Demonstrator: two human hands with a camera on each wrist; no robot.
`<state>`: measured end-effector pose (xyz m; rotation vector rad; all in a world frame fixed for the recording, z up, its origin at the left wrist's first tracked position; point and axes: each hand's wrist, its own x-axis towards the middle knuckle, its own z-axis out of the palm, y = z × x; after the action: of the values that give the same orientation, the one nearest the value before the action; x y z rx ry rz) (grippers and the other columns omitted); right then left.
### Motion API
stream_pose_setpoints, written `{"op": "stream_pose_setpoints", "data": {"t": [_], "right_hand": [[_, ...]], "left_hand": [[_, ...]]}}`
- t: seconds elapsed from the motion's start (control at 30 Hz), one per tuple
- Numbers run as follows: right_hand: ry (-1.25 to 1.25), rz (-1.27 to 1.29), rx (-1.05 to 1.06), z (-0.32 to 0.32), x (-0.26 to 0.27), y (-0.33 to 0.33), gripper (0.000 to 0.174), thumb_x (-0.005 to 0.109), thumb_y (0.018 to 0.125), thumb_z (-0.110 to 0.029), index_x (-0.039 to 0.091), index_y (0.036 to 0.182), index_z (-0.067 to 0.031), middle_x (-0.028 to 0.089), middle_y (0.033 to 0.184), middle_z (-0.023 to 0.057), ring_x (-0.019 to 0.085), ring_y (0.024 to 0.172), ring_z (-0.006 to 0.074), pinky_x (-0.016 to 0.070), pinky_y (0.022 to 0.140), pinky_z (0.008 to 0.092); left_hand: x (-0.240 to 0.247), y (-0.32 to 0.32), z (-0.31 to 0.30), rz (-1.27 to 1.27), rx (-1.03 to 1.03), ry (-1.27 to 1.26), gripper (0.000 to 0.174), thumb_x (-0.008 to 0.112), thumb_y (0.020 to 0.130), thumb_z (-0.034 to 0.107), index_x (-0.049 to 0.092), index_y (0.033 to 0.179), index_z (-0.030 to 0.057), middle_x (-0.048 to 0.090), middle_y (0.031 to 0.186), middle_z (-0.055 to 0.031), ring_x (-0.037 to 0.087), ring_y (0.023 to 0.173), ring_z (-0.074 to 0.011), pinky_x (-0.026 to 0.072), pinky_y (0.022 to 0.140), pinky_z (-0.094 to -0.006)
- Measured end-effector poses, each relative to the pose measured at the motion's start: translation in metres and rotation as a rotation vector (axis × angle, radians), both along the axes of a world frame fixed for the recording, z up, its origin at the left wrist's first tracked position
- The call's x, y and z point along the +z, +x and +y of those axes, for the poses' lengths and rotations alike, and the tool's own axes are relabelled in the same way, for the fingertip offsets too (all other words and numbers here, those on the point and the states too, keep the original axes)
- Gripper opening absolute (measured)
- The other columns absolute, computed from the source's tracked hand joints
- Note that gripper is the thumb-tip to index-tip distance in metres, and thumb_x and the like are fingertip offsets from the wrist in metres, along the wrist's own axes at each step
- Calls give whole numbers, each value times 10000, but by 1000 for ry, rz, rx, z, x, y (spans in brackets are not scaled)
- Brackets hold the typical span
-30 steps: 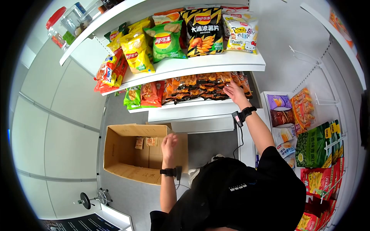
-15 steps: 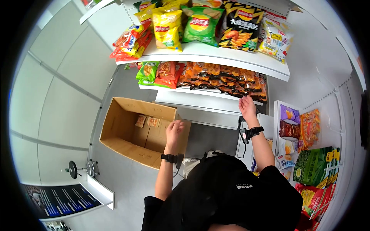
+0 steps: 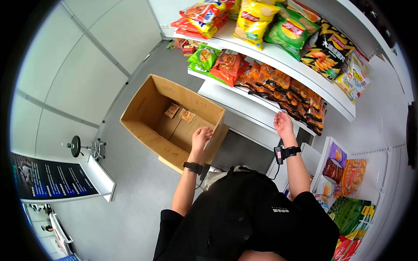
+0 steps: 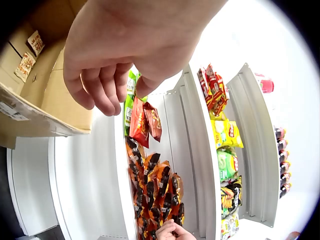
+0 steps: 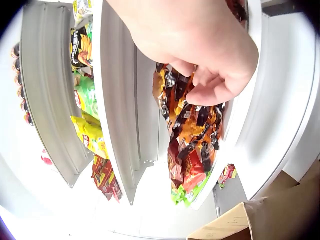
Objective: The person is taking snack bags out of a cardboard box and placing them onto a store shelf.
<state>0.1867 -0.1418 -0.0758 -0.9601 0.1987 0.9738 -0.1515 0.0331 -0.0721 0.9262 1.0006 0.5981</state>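
Note:
In the head view the left hand hangs over the near right edge of the cardboard box, its fingers loosely bent and holding nothing. Two small snack packs, one beside the other, lie inside the box. The right hand is in front of the lower shelf, palm turned up, with nothing in it. Behind it, orange and black snack bags lie in rows. Seen from the left wrist, the left hand has relaxed fingers; the right wrist view shows the right hand with fingers loosely curled.
Red bags and green bags fill the lower shelf's left end. Above, the upper shelf carries chip bags. A side rack with snacks stands at right, a wheeled stool at left.
The right hand has drawn back from the snack bags on the lower shelf. The head view has turned, with the box and shelves shifting and tilting in it. The left hand stays beside the box.

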Motion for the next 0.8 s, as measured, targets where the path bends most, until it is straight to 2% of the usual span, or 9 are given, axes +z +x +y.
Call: {"op": "stream_pose_setpoints", "data": {"t": [0.1,0.33,0.5,0.8], "right_hand": [[-11,17,45,26,3,-13,185,599,833,-219,563,915,-57,595,872,69,548,732,138,487,649,242],[-22,4,158,85,7,-44,214,599,834,-216,547,946,-41,586,917,87,544,773,153,485,680,248],[-43,8,210,124,7,-73,211,577,845,-201,538,959,-28,585,950,104,550,800,173,491,698,272],[-145,21,237,180,-4,-120,211,578,837,-188,543,963,-23,596,970,109,553,841,197,493,759,334]], "left_hand": [[-3,-18,14,2,35,-1,232,507,900,206,580,1004,12,637,882,-49,583,749,-95,465,691,-228],[-15,-58,50,-34,172,-43,211,515,893,182,577,984,2,627,838,-49,575,704,-88,459,632,-214],[-28,-83,77,-94,240,-83,167,530,886,162,571,937,8,617,808,-50,563,660,-82,441,570,-197],[-44,-117,106,-108,293,-160,150,546,874,169,564,924,29,616,813,-52,572,664,-93,435,549,-202]]}}
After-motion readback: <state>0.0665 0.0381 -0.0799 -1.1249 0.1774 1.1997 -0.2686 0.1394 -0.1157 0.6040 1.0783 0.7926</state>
